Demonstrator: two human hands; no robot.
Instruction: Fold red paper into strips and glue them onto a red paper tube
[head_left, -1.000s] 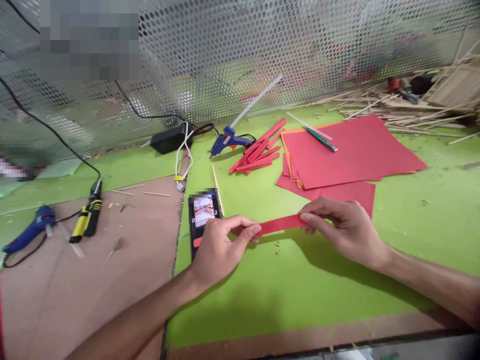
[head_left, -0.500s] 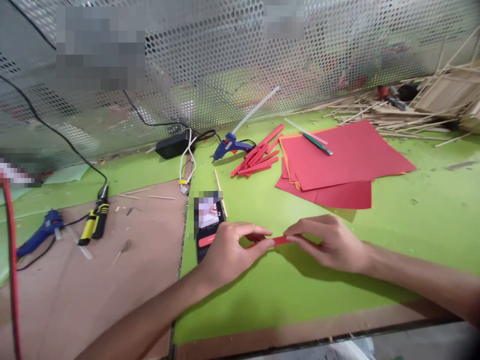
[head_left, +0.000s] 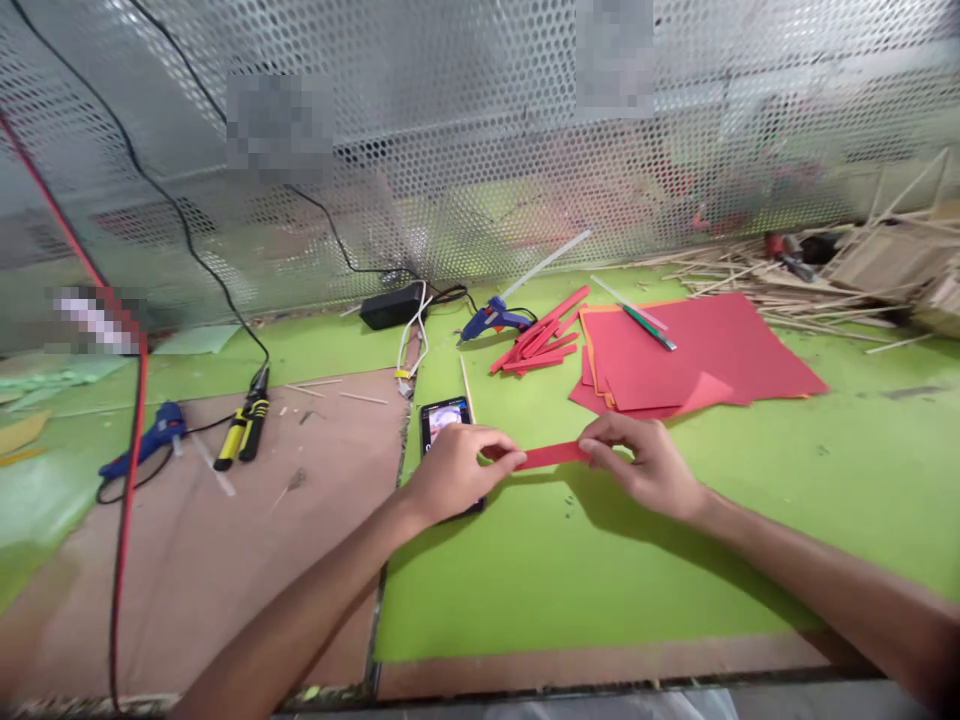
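Note:
A narrow red paper strip (head_left: 553, 456) is stretched between my two hands over the green tabletop (head_left: 555, 580). My left hand (head_left: 465, 462) pinches its left end, above a phone (head_left: 444, 415) that the hand partly covers. The right end is pinched by my right hand (head_left: 643, 462). Beyond the hands lies a pile of red folded strips (head_left: 538, 338), beside a stack of red sheets (head_left: 697, 350). One corner of a sheet curls up near my right hand. A green cutter (head_left: 649, 328) rests on the stack.
A blue glue gun (head_left: 495, 318) and a black adapter (head_left: 391, 306) are at the back. On the left are yellow-black pliers (head_left: 244, 425), another blue glue gun (head_left: 154, 440) and a hanging red cable (head_left: 133, 450). Thin wooden sticks (head_left: 810, 305) lie back right, before a perforated metal screen (head_left: 480, 150).
The red strip now shows longer and wider between my hands, which are slightly farther apart. The view has shifted, so more of the left side shows. A red sheet's corner now curls up.

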